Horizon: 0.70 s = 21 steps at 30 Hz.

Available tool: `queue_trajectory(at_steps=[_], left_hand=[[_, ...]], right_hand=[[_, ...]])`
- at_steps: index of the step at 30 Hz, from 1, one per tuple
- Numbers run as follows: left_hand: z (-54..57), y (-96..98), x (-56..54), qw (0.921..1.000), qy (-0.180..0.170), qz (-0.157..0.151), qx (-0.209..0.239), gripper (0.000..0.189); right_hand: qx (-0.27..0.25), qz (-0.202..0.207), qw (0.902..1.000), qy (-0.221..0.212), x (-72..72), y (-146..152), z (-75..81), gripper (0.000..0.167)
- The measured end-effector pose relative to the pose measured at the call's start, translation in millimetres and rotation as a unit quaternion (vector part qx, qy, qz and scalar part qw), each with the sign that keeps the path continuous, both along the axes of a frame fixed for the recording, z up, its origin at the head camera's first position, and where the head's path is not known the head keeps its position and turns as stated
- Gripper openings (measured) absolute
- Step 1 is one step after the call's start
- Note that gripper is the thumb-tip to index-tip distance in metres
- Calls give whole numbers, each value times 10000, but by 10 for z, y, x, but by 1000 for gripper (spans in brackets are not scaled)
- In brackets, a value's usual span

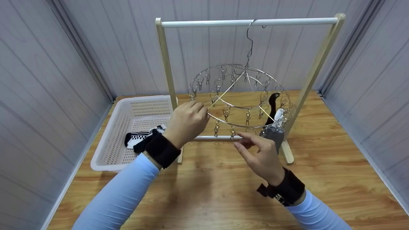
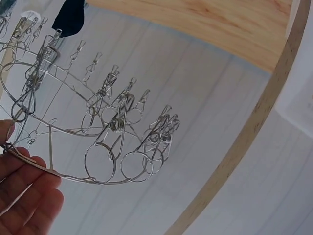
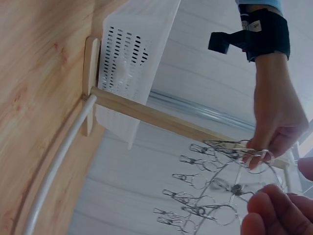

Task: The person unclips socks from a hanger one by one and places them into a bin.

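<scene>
With its back uppermost, the left hand (image 1: 189, 120) grips the left rim of the round wire clip hanger (image 1: 236, 106), which hangs from a white crossbar (image 1: 204, 24). The right hand (image 1: 261, 156) is angled inward, thumb and forefinger slightly parted around nothing, near a front metal clip (image 1: 233, 132).

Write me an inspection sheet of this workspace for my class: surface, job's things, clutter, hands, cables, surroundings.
Surface: wood-grain tabletop.
Job's things: round metal clip hanger hangs from the rack; black sock and grey sock clipped at its right side; checkered sock in the white basket.
Clutter: nothing seen.
Hands: left hand grips the hanger's rim; right hand is near a front clip.
Cables: nothing seen.
Surroundings: pale panelled walls.
</scene>
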<state>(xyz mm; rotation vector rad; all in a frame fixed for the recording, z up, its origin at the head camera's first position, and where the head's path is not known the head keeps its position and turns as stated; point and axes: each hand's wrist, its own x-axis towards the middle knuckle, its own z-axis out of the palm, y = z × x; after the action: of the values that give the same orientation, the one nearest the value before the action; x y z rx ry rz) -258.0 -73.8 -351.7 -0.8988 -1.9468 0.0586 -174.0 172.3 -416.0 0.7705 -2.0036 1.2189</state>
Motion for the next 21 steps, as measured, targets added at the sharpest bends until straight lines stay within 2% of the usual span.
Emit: queue_trajectory(at_steps=[4,8,14,21], left_hand=[[-6,-27,-15,9999,-150,20,-20,12],[-7,-51,-30,9996,-277,-11,8,12],[-10,-74,-51,9994,-340,-67,48,9],[-7,-96,-86,9994,-343,58,38,10]], right_hand=[[-311,-115,9975,619,59,84,107,29],[-690,-286,9935,856,59,239,200,25],[-683,-830,9907,837,-62,529,245,19],[-276,-1434,9876,584,-267,844,143,30]])
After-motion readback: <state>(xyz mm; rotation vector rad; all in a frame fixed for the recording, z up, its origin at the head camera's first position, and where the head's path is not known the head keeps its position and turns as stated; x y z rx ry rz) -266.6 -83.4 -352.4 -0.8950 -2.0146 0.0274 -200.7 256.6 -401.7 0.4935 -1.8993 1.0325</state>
